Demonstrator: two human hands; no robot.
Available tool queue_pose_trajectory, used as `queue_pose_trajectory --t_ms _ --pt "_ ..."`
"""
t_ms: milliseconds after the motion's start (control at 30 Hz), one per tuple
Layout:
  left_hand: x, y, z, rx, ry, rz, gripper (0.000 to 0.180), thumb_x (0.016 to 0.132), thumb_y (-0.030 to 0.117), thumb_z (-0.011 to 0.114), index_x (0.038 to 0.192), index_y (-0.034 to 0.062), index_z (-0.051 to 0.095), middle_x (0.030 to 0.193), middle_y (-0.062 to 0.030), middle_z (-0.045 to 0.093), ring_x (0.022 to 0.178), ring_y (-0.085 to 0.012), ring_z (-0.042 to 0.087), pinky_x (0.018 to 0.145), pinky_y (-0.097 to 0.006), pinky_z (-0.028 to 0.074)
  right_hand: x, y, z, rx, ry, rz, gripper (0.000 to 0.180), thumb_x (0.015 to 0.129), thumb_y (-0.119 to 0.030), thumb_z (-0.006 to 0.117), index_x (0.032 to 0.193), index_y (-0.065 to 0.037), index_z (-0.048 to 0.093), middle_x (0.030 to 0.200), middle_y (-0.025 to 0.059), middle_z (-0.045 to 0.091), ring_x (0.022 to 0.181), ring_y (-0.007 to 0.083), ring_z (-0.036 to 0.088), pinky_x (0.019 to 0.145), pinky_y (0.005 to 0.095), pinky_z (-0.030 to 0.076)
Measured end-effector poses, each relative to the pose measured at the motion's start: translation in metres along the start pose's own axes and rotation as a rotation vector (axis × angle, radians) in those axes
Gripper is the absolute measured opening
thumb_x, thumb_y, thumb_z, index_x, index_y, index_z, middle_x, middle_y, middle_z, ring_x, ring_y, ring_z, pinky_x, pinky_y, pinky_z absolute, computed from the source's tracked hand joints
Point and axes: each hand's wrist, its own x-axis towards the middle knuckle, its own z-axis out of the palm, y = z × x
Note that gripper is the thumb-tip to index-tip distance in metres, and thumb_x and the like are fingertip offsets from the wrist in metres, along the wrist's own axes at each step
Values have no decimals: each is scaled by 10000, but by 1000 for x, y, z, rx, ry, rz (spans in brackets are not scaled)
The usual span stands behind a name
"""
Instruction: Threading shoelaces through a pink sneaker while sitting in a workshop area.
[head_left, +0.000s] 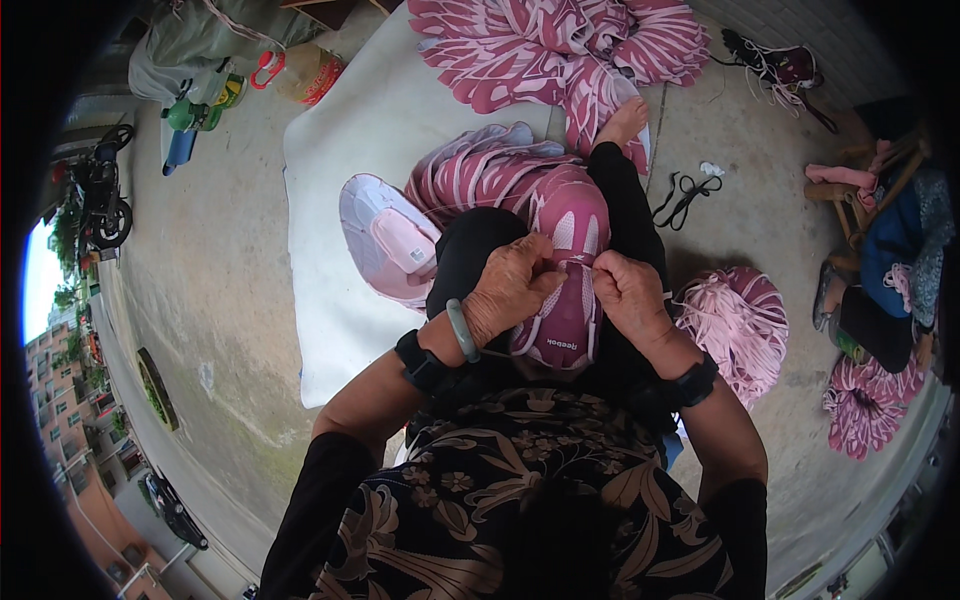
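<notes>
A maroon and pink shoe upper (568, 318) with white trim lies across my lap, its heel end toward me. My left hand (508, 290), with a pale bangle at the wrist, is closed at the left edge of its lacing area. Opposite it, my right hand (632, 292) pinches the right edge. A thin dark strand runs over the upper between the fingertips; whether either hand grips it is hidden. Beyond the hands a curved row of nested uppers (490, 180) stretches off my lap to the left. A pale grey upper with a pink lining (385, 235) rests beside my left knee.
A white sheet (350, 130) covers the floor ahead, bearing a large pile of uppers (560, 50). To my right lie pink laces (735, 335), a black cord (685, 200), a dark shoe (790, 68) and a wooden stool (870, 190). Plastic jugs (305, 72) stand far left.
</notes>
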Motion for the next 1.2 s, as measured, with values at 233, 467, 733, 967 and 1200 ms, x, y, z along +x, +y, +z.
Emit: queue_pose_trajectory --t_ms 233,467,733,967,1200 --pt "1 -1 -2 -2 -19 20 248 713 65 675 882 21 499 663 -73 538 561 -123 513 529 -250 433 6 -1 -6 -36 -62 -64 48 716 -62 516 746 -57 478 638 108 547 599 304 555 521 383 428" --pt "2 -2 -2 -30 -30 25 249 715 58 673 880 25 489 643 -66 526 549 -123 505 522 -253 429 14 -2 -10 -147 -185 -74 45 700 -89 511 698 -45 510 618 139 552 615 327 557 548 411 436" --pt "5 -5 -6 -59 -114 -18 247 713 29 659 872 29 470 593 -54 488 523 -104 467 497 -253 409 34 -1 -18 150 -475 48 121 715 -111 508 698 3 544 635 175 548 622 344 551 576 391 436" --pt "8 -3 -6 -84 -124 -41 231 707 -16 631 870 31 474 600 -29 477 540 -79 445 503 -232 393 13 0 5 221 -211 -13 100 762 -96 549 740 -14 496 632 140 533 584 295 551 536 340 428" --pt "2 0 5 -183 -85 49 168 746 -24 611 869 43 517 683 3 487 603 -51 442 541 -201 394 -10 2 4 296 -13 174 154 729 -29 611 720 -36 457 632 91 527 532 253 521 500 290 416"
